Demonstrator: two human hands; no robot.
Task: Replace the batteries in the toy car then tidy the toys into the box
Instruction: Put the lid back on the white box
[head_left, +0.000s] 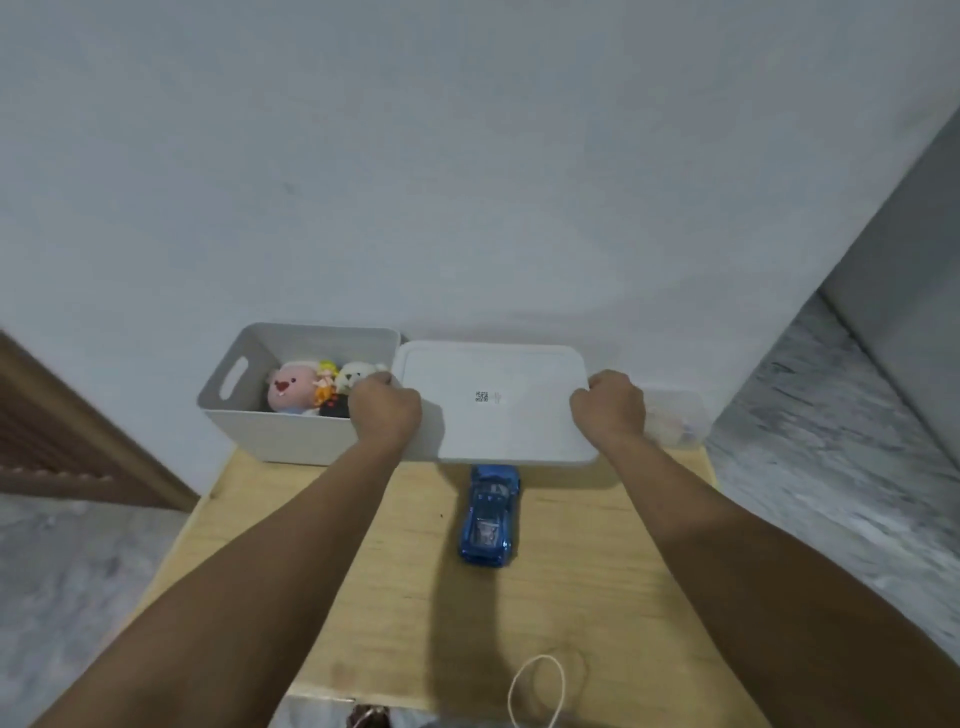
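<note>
Blue toy car (489, 514) upright beside open toy-filled box (291, 436).

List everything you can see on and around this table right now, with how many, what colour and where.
box: one, white, far left of the table, open, with a handle slot
plush toys: a few, pink, yellow and cream, inside the box
lid: one, white with a small printed code, held just right of the box
toy car: one, blue, table centre, just in front of the lid
clear container: one, transparent, far right of the table, contents unclear
cord loop: one, white, near edge
table: one, light wood
left hand: grips the lid's left edge
right hand: grips the lid's right edge
</note>
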